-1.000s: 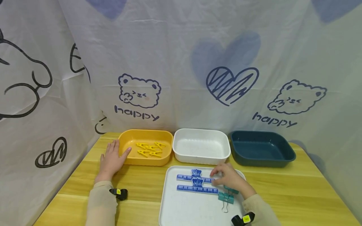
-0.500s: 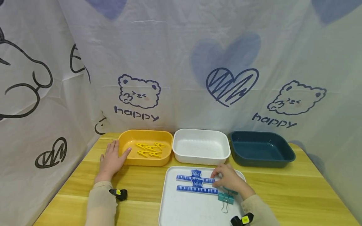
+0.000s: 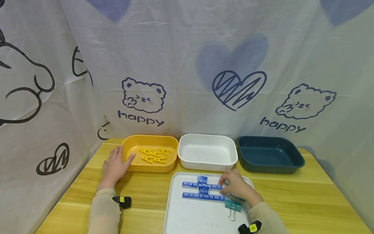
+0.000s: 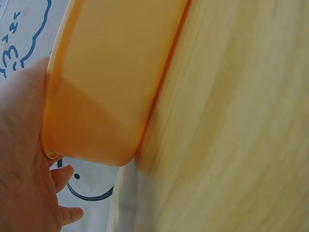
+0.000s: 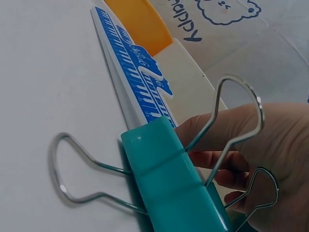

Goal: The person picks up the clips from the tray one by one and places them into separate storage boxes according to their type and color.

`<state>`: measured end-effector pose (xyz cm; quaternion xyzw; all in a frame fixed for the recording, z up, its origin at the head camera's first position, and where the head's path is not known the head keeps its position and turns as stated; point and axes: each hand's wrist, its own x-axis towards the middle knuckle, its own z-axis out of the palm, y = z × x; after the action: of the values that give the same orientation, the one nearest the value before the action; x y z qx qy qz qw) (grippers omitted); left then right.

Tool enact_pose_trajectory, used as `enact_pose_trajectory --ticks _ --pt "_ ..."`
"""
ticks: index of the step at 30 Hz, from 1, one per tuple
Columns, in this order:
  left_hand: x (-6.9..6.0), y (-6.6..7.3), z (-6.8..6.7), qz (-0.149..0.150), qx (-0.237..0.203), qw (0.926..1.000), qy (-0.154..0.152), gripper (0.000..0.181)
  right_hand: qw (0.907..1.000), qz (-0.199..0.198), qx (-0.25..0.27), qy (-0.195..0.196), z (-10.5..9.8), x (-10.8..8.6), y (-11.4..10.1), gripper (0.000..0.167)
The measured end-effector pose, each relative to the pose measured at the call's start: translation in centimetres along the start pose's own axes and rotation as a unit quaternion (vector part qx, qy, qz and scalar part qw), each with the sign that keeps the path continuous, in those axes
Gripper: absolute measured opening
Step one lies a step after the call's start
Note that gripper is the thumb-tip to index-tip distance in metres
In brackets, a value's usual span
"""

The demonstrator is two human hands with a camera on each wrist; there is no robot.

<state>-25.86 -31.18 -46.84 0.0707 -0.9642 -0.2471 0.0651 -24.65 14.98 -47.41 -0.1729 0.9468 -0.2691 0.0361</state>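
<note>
My left hand (image 3: 115, 167) rests on the left front corner of the yellow plastic box (image 3: 137, 167), fingers extended along its outer side and thumb over the rim. Several yellow clothespin-like clips (image 3: 155, 154) lie inside. On the white tray (image 3: 187, 216) are two blue piano-key music clips. My right hand (image 3: 236, 184) pinches the right end of the farther music clip (image 3: 190, 185) between thumb and index finger. The nearer music clip (image 3: 193, 196) lies parallel in front. Two teal binder clips are close to that hand: one (image 5: 169, 179) in front, another (image 3: 239, 198) partly hidden beneath it.
Behind the tray stand a white box (image 3: 207, 165) and a dark teal box (image 3: 271, 168), side by side with the yellow one. A printed curtain (image 3: 187, 81) hangs directly behind them. Wood-patterned table (image 3: 146, 201) surface surrounds the tray.
The right thumb and index finger have shifted very slightly nearer the front, at the end of the farther music clip. The left hand and the boxes stay put.
</note>
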Motion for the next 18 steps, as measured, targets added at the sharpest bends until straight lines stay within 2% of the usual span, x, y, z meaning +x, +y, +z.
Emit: enact_pose_trajectory --ticks 12,18 --pt "0.10 -0.02 0.12 0.003 -0.001 1.0000 0.002 0.099 0.9982 -0.041 -0.017 0.040 -0.35 0.03 -0.08 0.018" --pt "0.14 -0.10 0.21 0.004 -0.003 1.0000 0.002 0.099 0.9963 -0.061 -0.008 0.060 -0.64 -0.03 -0.17 0.014"
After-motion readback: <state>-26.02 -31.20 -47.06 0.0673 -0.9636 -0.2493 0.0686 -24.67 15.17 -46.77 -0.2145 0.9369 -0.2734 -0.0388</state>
